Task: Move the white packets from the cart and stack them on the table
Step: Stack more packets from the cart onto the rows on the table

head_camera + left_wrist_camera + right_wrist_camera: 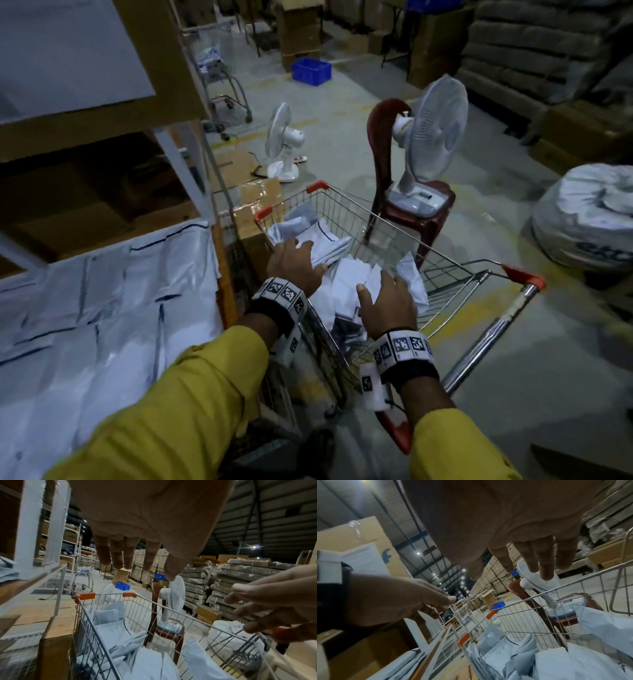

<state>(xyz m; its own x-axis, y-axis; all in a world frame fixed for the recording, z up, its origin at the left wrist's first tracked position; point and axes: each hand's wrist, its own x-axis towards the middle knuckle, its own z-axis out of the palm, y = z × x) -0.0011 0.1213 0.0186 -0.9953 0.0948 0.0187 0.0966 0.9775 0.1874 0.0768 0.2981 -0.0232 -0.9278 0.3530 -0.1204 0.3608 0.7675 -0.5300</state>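
The wire cart (404, 236) holds a loose heap of white packets (346, 274), seen also in the left wrist view as packets (118, 632) and in the right wrist view as packets (513, 655). My left hand (301, 260) hovers over the cart's left side, fingers straight and spread, holding nothing. My right hand (380, 291) hangs over the heap nearer the handle, fingers also straight and empty. In both wrist views the fingers (126, 557) (530, 561) point down above the packets without touching them. On the table at my left lie more white packets (102, 308) in flat layers.
A red plastic chair (383, 144) carrying a white fan (435, 130) stands just past the cart. Another fan (284, 144) sits on the floor. A cardboard box (253, 205) lies between cart and table. A shelf rack (102, 113) overhangs the table; a big wrapped bundle (589, 216) is at the right.
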